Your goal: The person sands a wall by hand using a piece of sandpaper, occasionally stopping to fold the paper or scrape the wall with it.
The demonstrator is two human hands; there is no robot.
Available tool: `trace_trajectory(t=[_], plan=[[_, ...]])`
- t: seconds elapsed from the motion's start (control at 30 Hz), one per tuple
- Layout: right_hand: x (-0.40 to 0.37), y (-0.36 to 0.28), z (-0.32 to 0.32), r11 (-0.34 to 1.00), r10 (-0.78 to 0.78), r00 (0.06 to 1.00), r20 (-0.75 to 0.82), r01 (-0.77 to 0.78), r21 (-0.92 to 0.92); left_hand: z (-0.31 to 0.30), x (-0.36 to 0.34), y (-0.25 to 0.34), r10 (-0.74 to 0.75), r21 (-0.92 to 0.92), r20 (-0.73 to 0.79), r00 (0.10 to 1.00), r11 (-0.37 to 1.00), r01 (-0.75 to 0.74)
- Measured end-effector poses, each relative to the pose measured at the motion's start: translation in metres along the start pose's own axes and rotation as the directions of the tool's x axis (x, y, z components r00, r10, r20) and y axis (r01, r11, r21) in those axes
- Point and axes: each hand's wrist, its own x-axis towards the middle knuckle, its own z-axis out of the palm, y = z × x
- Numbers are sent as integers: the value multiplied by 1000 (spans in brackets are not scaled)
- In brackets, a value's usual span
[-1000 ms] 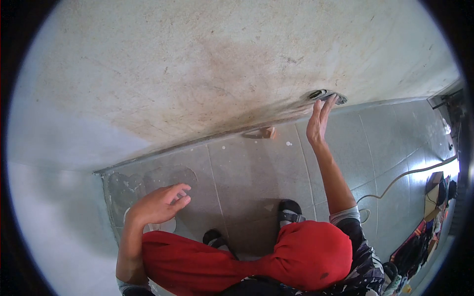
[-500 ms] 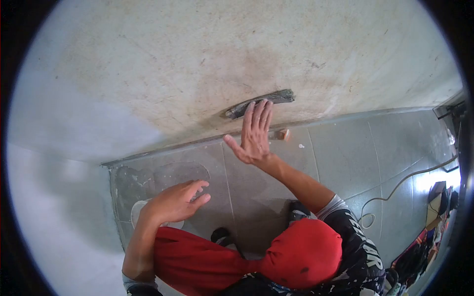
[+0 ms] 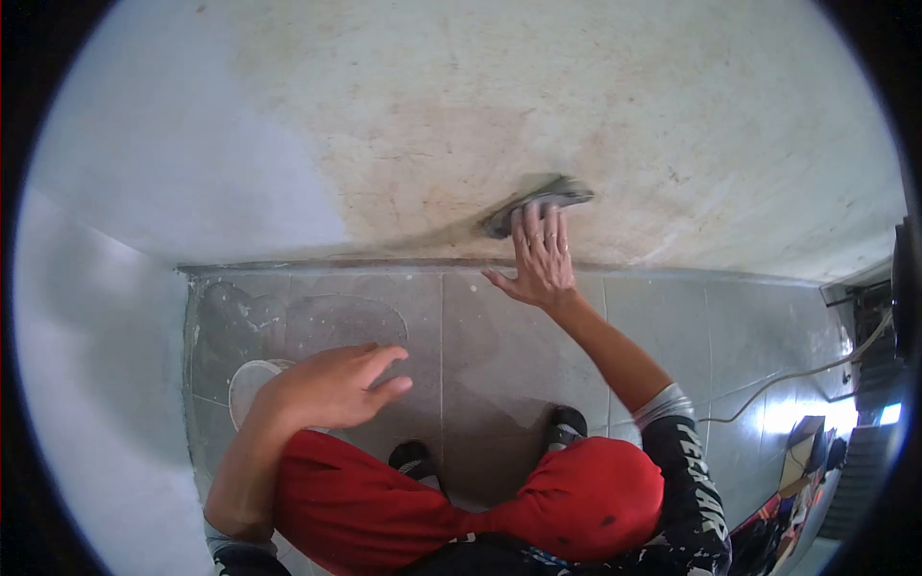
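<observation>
My right hand [image 3: 544, 271] reaches forward to the wall [image 3: 423, 163], its fingers extended over the lower edge of a dark, narrow, slightly curved pad [image 3: 574, 196]. They press this pad against the plaster; motion blurs it, and the exact kind of pad does not show. The thumb points out to the left, away from the pad. My left hand [image 3: 327, 386] hovers above the floor with thumb and fingers apart and nothing in it. Partly hidden behind the left wrist is a white round bucket [image 3: 246, 382].
Grey tiles [image 3: 499, 331] cover the floor, with a damp-looking patch at left. A pale cable [image 3: 768, 384] runs along the right side. Cardboard and cloth-like items [image 3: 792, 470] lie at lower right. My knees in red trousers [image 3: 586, 499] are bent below.
My right hand and the pad have moved to the right along the wall. The camera view has turned slightly. My left hand stays nearly in place, and more of the bucket shows.
</observation>
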Motion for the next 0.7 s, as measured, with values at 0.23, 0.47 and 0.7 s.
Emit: trace_trajectory(t=[0.23, 0.47, 0.7], plan=[[55, 63, -79, 666, -578, 808, 117, 550, -504, 4, -24, -1, 99, 21, 7, 995, 995, -99], [153, -107, -85, 315, -684, 613, 395, 737, -599, 24, 15, 46, 341, 108, -74, 937, 937, -332], [65, 58, -99, 589, -576, 721, 385, 693, -416, 19, -28, 16, 259, 83, 75, 963, 961, -265]])
